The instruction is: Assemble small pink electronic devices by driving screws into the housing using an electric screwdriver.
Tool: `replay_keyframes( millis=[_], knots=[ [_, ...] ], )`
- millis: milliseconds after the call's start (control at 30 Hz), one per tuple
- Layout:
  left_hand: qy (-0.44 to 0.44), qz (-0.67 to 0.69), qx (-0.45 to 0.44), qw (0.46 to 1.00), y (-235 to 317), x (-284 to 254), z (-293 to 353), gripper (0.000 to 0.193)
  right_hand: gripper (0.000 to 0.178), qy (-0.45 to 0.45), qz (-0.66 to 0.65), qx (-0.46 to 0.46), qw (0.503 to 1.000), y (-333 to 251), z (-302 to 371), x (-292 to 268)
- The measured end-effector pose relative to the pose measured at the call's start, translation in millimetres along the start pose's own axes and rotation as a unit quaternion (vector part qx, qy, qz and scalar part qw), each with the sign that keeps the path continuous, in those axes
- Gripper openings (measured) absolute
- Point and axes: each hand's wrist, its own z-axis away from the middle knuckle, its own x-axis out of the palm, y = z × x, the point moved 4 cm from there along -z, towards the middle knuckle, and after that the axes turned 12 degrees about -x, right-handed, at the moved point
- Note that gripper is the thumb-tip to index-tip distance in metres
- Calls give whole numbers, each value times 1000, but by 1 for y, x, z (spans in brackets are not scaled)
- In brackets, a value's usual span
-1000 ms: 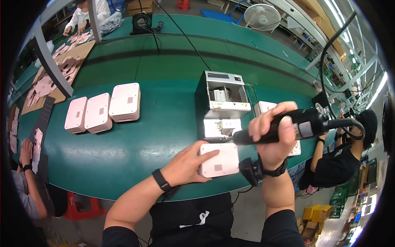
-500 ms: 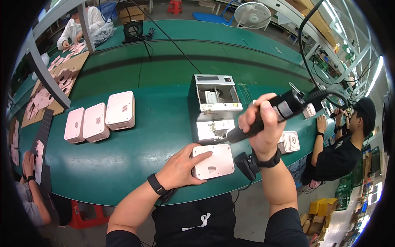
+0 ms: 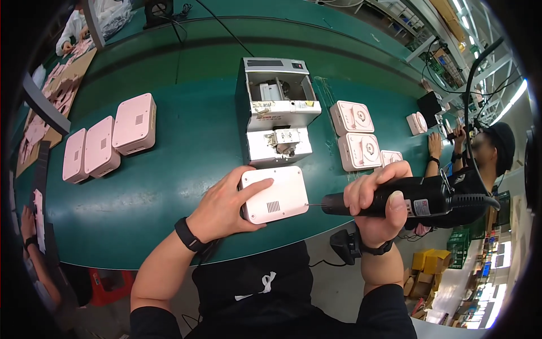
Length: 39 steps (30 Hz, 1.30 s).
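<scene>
My left hand (image 3: 217,206) is closed on a pale pink box-shaped housing (image 3: 285,195), holding it on the green table in front of me. Its thumb side grips the near edge while the index finger lies across the top face, which has corner holes and a small vent grille. In my right hand (image 3: 379,203) is a black corded electric screwdriver (image 3: 432,192), tilted almost level. Its thin bit (image 3: 314,204) points left and its tip is at the hole in the housing's near right corner; whether a screw is on it is too small to tell.
A metal screw feeder (image 3: 279,118) stands just beyond the housing. Three pink housings (image 3: 134,124) sit at left. Several more (image 3: 359,152), dial side up, lie at right. A co-worker in a black cap (image 3: 499,152) works at far right; pink parts (image 3: 42,124) lie on cardboard at far left.
My right hand has brought the screwdriver from beside the feeder down to the housing's near right corner. My left hand still grips the housing. The whole view has shifted.
</scene>
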Motion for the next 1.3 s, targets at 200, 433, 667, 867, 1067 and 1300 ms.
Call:
replay_keyframes(
  millis=[200,433,667,867,1067,1300],
  knots=[
    [8,-2,3,1000,3,1,2,87,41,-8,-9,24,1000,8,7,6],
    [14,-4,7,1000,2,1,-2,87,43,-20,0,26,999,11,6,5],
    [21,7,17,1000,0,-3,1,88,44,-50,-32,23,998,12,4,5],
    [15,1,20,1000,0,0,2,89,36,-47,-72,-10,996,10,-28,18],
    [8,4,26,1000,2,-1,3,87,28,-24,-69,-81,994,30,-70,39],
    [-1,11,9,1000,0,2,6,84,29,-5,-35,2,999,42,-68,37]
  ],
)
